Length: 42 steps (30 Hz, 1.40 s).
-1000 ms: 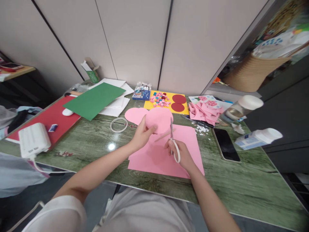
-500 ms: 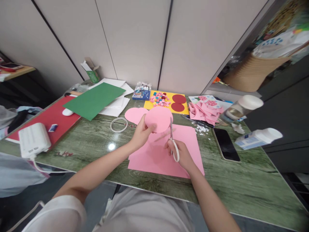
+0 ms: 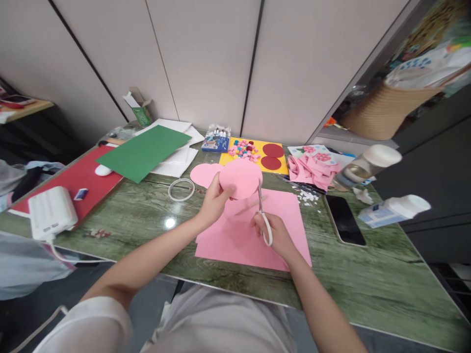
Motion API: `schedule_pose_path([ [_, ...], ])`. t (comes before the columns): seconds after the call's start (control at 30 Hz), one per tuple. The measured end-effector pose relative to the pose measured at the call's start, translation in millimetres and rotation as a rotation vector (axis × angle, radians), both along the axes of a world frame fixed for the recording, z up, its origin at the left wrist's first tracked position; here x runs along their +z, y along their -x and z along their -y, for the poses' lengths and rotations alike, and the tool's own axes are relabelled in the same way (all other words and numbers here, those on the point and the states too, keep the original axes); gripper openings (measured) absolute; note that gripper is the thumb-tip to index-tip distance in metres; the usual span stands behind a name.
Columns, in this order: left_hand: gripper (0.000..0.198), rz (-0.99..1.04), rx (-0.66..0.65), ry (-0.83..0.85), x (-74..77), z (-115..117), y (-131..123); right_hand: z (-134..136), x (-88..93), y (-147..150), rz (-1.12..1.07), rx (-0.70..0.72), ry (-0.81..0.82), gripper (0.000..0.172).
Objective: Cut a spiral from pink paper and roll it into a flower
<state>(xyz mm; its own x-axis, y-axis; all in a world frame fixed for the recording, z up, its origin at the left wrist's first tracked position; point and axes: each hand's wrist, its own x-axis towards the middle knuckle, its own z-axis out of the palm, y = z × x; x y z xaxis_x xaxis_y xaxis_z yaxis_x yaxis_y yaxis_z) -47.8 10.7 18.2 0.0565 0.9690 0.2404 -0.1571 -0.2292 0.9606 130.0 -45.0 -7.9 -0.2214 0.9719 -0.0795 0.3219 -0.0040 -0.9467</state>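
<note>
My left hand (image 3: 214, 202) pinches the lower left edge of a round pink paper piece (image 3: 241, 178) and holds it up above the table. White-handled scissors (image 3: 262, 215) are gripped in my right hand (image 3: 274, 236), their blades pointing up against the right edge of that piece. Beneath both hands lies a large pink sheet (image 3: 253, 230) on the green table (image 3: 147, 215). Another pink round piece (image 3: 204, 175) lies flat just behind my left hand.
A white ring (image 3: 181, 189), green sheet (image 3: 144, 151), red sheet (image 3: 73, 181) and white device (image 3: 51, 212) lie left. At the back are markers (image 3: 217, 138) and a yellow sheet (image 3: 253, 154). Pink scraps (image 3: 312, 169), a phone (image 3: 345, 219) and two bottles (image 3: 393, 210) lie right.
The round pink piece has risen slightly and turned in my left hand. The scissors have shifted a little up and left along its edge.
</note>
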Motion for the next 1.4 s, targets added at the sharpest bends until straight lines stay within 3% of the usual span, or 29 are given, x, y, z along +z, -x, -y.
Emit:
schedule_pose_path([
  [0.33,0.031,-0.060,-0.082,-0.013,-2.5,1.7,0.8,-0.2,1.0,-1.5,-0.018,-0.006,-0.029,0.046],
  [0.8,0.029,-0.041,-0.032,-0.026,-2.7,-1.5,2.5,-0.4,-0.5,-1.9,-0.029,0.002,-0.010,0.044],
  [1.2,0.016,-0.033,0.012,-0.048,1.6,-2.3,3.8,-0.1,0.0,-1.3,-0.007,0.011,0.001,0.044],
  [1.4,0.014,-0.060,-0.034,-0.049,-0.5,-1.6,4.7,0.6,1.4,-1.5,-0.016,0.003,0.009,0.046],
])
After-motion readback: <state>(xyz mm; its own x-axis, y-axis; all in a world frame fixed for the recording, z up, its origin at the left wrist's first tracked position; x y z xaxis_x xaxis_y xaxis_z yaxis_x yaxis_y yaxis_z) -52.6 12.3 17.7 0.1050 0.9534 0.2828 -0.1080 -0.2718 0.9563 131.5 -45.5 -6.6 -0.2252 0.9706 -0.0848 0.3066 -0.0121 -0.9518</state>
